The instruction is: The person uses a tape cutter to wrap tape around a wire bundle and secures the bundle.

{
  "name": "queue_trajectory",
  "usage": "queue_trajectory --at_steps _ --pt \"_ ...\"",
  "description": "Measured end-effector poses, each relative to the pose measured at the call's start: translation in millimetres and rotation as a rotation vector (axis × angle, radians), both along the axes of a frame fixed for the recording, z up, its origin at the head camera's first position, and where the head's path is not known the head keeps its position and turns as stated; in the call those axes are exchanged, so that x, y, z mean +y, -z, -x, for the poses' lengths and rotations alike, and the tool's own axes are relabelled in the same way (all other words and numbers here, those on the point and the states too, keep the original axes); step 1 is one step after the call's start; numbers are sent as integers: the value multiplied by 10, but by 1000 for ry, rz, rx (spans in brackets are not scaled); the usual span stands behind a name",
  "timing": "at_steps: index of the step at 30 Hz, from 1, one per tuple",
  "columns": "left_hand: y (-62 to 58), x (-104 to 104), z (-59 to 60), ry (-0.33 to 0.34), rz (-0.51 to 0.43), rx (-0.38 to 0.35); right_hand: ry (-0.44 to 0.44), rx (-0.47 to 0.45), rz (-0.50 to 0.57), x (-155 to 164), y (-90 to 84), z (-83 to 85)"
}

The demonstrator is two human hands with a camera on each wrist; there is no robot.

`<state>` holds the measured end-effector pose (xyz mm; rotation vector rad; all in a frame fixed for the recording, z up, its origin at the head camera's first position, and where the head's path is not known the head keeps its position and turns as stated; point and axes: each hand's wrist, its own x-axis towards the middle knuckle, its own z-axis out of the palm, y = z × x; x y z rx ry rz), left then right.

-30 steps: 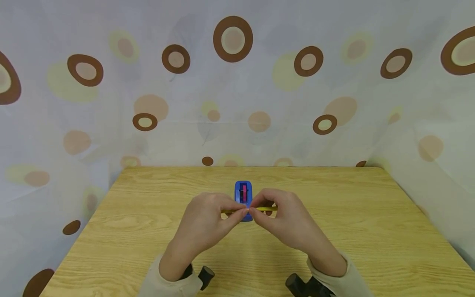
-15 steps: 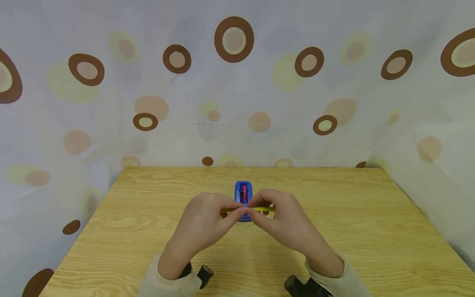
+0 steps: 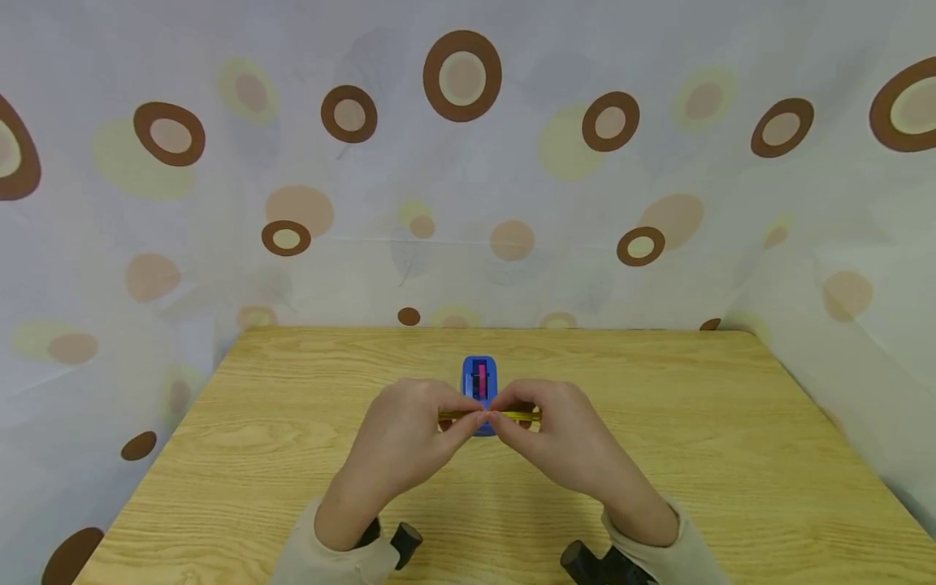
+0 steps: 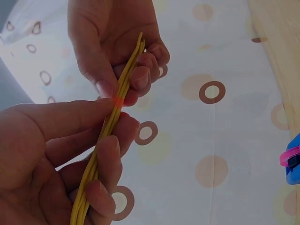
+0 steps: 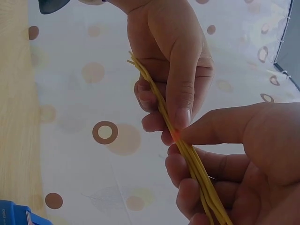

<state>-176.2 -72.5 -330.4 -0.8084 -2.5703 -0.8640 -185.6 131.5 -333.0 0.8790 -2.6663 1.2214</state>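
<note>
1. Since the earlier frame, your hands are sitting a touch lower and nearer to you, and the yellow strands (image 3: 490, 416) are lying more level; the pinch at the middle is staying the same.
2. Your left hand (image 3: 405, 435) is pinching the bundle of thin yellow strands between thumb and forefinger, with the other fingers curling around the bundle's left part, as the left wrist view shows (image 4: 110, 126).
3. Your right hand (image 3: 559, 435) is gripping the bundle's right part the same way, thumb tip meeting your left thumb tip at the centre (image 5: 183, 150).
4. The strands are hanging in the air above the table (image 3: 695, 455), stretching left to right between your hands, over the middle of the top.
5. A blue holder (image 3: 479, 378) with a pink part inside is standing just beyond your fingertips, partly hidden by them.
6. Open wood is lying to the left and right of your hands, out to both side edges, and between the holder and the far edge.
7. A spotted curtain (image 3: 468, 179) is closing in the far edge and both sides.
</note>
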Motion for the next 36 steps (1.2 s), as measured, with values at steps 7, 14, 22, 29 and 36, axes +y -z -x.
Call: queue_trajectory --at_steps 7,14,22,29,36 --pt "-3 4 0 -4 12 5 -7 21 25 -10 9 10" --pt "-13 4 -8 -6 6 -15 -5 28 27 -4 11 -2" --pt "-6 -2 -5 -8 11 -33 8 51 23 -7 30 -6" --pt "-10 -6 -10 -11 16 -43 14 74 21 -9 42 3" --pt "-28 0 -17 -25 36 -48 33 101 23 -22 40 -5"
